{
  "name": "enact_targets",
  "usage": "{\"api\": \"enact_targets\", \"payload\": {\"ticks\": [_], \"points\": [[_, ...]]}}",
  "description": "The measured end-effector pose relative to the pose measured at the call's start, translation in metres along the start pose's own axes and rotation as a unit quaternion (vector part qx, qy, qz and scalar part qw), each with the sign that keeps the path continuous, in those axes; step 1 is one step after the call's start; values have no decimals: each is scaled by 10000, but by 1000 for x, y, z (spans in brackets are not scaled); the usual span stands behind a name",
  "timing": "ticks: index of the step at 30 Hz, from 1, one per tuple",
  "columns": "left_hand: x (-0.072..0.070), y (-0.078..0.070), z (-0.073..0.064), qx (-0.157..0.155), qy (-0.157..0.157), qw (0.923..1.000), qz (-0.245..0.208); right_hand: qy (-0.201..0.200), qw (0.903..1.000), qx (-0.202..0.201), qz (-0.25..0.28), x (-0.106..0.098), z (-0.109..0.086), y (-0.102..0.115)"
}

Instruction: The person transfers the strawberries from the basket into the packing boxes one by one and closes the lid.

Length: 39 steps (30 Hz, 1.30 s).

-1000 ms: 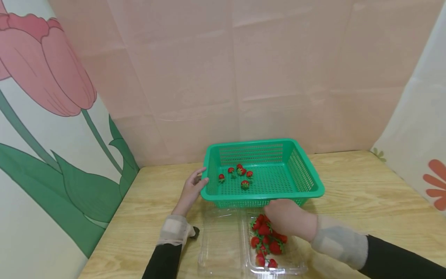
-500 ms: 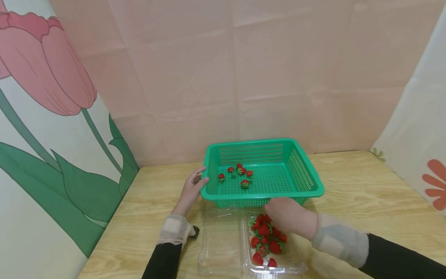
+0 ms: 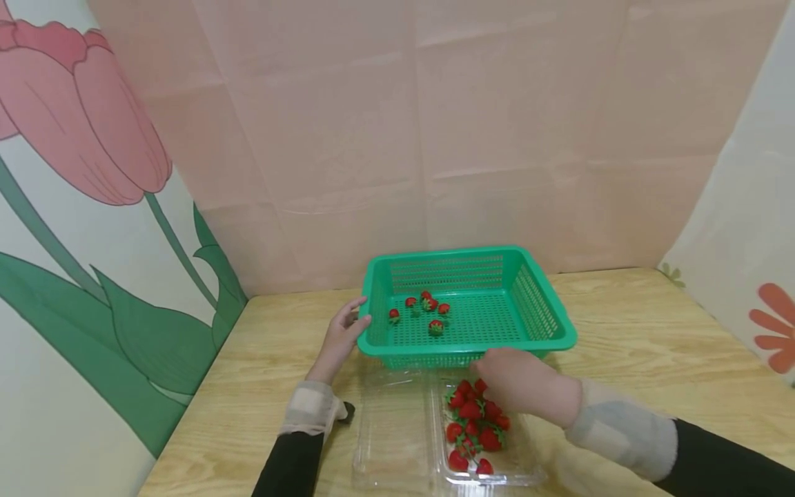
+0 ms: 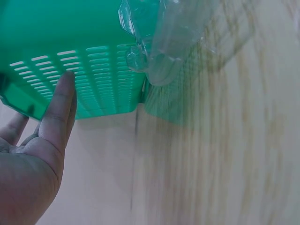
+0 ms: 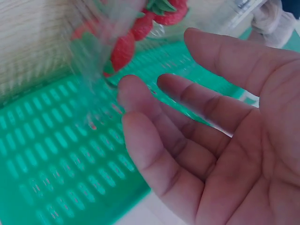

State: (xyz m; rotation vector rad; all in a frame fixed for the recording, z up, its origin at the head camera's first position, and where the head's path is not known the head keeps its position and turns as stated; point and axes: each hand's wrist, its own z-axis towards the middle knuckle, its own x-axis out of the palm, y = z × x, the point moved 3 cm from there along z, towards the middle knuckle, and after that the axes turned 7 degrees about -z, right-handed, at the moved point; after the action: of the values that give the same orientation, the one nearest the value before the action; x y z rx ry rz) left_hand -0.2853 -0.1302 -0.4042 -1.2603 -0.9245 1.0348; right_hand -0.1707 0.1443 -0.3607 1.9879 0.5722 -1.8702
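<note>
My left hand (image 3: pixel 339 338) rests against the left rim of the green plastic basket (image 3: pixel 467 349); in the left wrist view its fingers (image 4: pixel 60 105) lie fairly straight along the slotted wall. Several small strawberries (image 3: pixel 437 328) sit on the basket's left half. In front stands a clear clamshell box (image 3: pixel 528 461), its lid (image 3: pixel 395 431) folded out to the left. Red strawberries (image 3: pixel 470 410) with green leaves fill much of it. Over its far right corner hovers my right hand (image 3: pixel 524 386), fingers loosely bent and holding nothing in the right wrist view, fingertips close to a strawberry (image 5: pixel 123 50).
The wooden table (image 3: pixel 646 345) extends on both sides of the basket. A pink sheet (image 3: pixel 404 138) hangs right behind it. A tulip-printed panel (image 3: pixel 81 124) stands at the left, a flower-printed one (image 3: pixel 745 207) at the right.
My right hand has shifted slightly up and right, showing more strawberries beneath it. A strawberry at the front of the box has moved a little left. My left hand is unmoved.
</note>
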Motion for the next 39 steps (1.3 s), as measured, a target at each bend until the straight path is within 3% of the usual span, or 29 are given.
{"api": "enact_targets", "payload": {"ticks": [4,9,13,18,25,33,39], "points": [[0,1,0,29,16,10000,-4,-230,9997,-44,-43,-11,-4,1],[-1,2,0,45,33,10000,14,-890,9957,-240,-34,-30,-8,-5],[-1,2,0,9,44,10000,21,-1427,9893,-268,120,-41,-12,-22],[-1,2,0,-9,59,9999,-94,-1922,9811,-22,235,-41,-15,-55],[-1,3,0,30,77,9999,-64,-2078,9745,680,498,-25,-18,-108],[-8,29,14,61,14,9998,-203,-1921,9603,1406,1457,-3,-27,-151],[-9,33,15,228,-202,9995,14,-1693,9434,1756,2246,18,-28,-175]]}}
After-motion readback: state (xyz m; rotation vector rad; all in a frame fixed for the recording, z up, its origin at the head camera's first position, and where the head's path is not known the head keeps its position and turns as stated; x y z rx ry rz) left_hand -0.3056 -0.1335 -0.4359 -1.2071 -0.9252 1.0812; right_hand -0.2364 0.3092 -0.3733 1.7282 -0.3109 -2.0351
